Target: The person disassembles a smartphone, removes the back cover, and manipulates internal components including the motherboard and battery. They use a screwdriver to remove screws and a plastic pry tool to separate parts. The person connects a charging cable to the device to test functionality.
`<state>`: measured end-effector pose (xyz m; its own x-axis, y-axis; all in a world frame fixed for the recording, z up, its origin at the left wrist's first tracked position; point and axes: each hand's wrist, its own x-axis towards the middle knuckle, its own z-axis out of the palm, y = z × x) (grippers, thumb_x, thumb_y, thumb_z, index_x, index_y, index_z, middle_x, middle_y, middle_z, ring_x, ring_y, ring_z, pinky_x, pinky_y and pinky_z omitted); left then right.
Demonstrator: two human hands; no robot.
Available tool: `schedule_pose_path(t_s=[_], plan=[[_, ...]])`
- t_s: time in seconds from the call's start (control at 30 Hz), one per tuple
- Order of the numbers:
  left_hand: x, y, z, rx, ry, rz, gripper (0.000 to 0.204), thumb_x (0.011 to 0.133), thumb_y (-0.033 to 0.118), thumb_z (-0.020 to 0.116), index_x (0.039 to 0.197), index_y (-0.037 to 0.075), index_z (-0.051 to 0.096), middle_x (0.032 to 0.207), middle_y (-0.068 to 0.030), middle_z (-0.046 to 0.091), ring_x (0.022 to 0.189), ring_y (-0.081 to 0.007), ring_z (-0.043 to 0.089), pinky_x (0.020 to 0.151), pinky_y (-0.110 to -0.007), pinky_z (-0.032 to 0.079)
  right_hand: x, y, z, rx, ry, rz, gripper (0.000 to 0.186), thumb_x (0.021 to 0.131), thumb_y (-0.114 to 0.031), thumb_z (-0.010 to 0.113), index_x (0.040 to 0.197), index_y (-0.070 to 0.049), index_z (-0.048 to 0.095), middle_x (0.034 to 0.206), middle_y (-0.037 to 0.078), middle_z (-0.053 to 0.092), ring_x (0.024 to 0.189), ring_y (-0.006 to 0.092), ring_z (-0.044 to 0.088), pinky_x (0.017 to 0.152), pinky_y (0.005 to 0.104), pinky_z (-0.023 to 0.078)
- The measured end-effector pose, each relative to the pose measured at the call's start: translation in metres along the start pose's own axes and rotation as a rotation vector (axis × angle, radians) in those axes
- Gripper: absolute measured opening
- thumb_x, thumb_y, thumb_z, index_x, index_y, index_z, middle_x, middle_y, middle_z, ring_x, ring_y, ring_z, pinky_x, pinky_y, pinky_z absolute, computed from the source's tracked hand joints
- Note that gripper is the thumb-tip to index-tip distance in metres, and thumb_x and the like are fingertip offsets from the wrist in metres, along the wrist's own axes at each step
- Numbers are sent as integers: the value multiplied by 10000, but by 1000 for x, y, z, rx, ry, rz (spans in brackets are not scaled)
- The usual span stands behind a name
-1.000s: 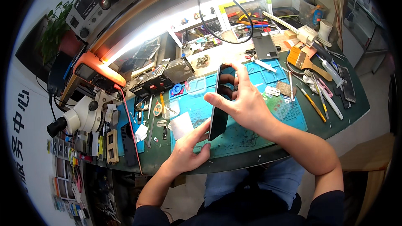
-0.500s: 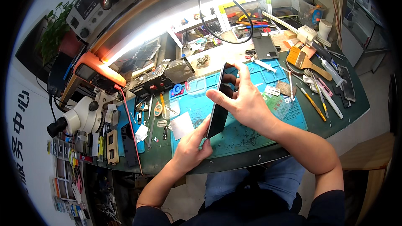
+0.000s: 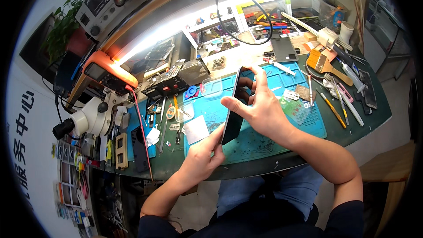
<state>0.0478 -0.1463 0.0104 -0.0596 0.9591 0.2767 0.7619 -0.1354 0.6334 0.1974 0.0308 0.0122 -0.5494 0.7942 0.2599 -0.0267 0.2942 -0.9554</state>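
A dark phone [image 3: 231, 130] stands on its long edge, tilted above the blue work mat [image 3: 282, 141]. My right hand [image 3: 264, 112] grips its upper part from the right, thumb across the near side and fingers curled at the top. My left hand [image 3: 202, 156] holds the lower end between thumb and fingers. Left of the phone on the mat lie a pale square sheet [image 3: 196, 129] and a clear plastic box [image 3: 212, 87]. Right of it are a syringe [image 3: 284, 68] and a metal-handled tool [image 3: 309, 90].
An orange multimeter [image 3: 108, 72] and a white microscope [image 3: 88, 119] stand left. A paintbrush [image 3: 324, 66] and assorted tools fill the bench's right. A black cable [image 3: 240, 39] loops over the lit back shelves [image 3: 207, 35]. A wooden surface [image 3: 383, 161] is at lower right.
The view has shifted slightly, so the bench appears a little further right. The phone stays in both hands, its lower end slightly higher in the picture than a second ago.
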Motion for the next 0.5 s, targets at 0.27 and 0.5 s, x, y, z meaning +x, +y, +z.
schedule_pose_path(t_s=[0.27,0.5], plan=[[12,17,-18,-172,-119,-177,513,935,-110,613,1443,-65,564,1210,-133,763,1142,-127,714,969,-277,572,-5,-1,4,-34,-9,-83,1050,867,-620,821,1550,-17,300,1311,279,608,1186,420,669,1010,478,536],[23,23,-25,-112,-151,-181,382,924,-83,650,1302,-59,600,1093,-156,779,1017,-163,765,912,-318,599,-4,2,5,-37,-15,-106,1054,861,-629,820,1552,-26,300,1284,282,626,1141,438,687,970,489,552]])
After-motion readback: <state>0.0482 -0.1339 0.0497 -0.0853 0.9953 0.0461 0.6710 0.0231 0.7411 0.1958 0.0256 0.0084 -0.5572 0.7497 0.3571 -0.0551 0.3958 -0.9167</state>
